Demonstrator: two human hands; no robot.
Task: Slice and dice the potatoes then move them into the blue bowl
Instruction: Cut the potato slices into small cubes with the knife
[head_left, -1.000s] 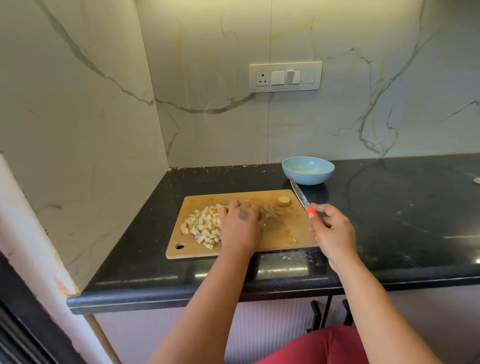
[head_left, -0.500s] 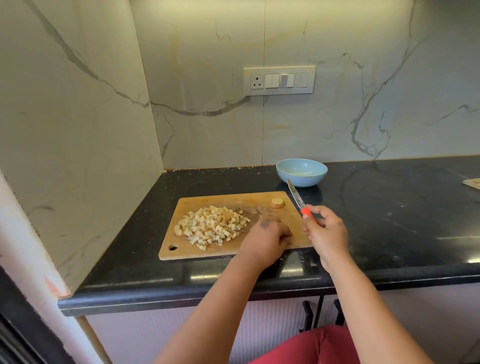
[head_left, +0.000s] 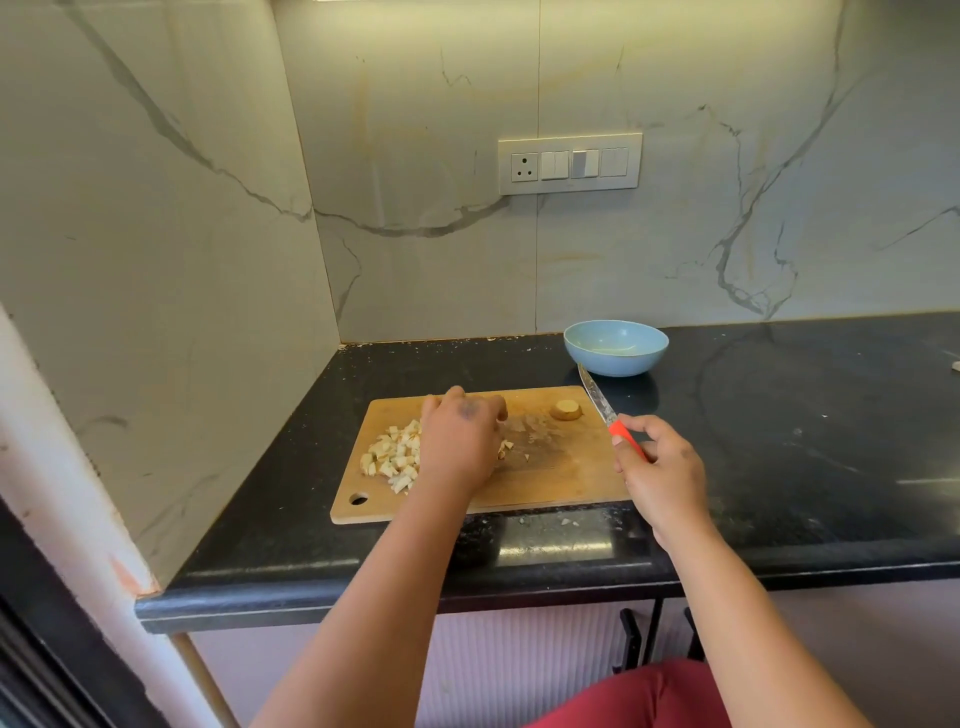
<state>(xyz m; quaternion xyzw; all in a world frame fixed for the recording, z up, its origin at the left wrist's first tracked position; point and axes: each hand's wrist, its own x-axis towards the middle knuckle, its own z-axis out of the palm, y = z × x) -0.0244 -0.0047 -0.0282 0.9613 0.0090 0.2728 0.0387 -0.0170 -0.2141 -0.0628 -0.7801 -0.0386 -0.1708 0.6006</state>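
A pile of diced potato (head_left: 392, 457) lies on the left half of the wooden cutting board (head_left: 561, 483). My left hand (head_left: 460, 441) rests palm down over the right part of the pile, fingers curved over the pieces and hiding some. A potato end piece (head_left: 566, 410) sits near the board's far right corner. My right hand (head_left: 660, 470) grips the orange handle of a knife (head_left: 597, 397), blade pointing away toward the blue bowl (head_left: 615, 347). The bowl stands just behind the board and looks empty.
The board lies on a black countertop (head_left: 805, 441) in a corner of marble walls. A few potato scraps (head_left: 569, 521) lie on the counter in front of the board. A switch panel (head_left: 569, 163) is on the back wall.
My left hand has gone from the board's front edge back onto the diced pile, covering its right part. The right hand and knife have stayed about where they were.
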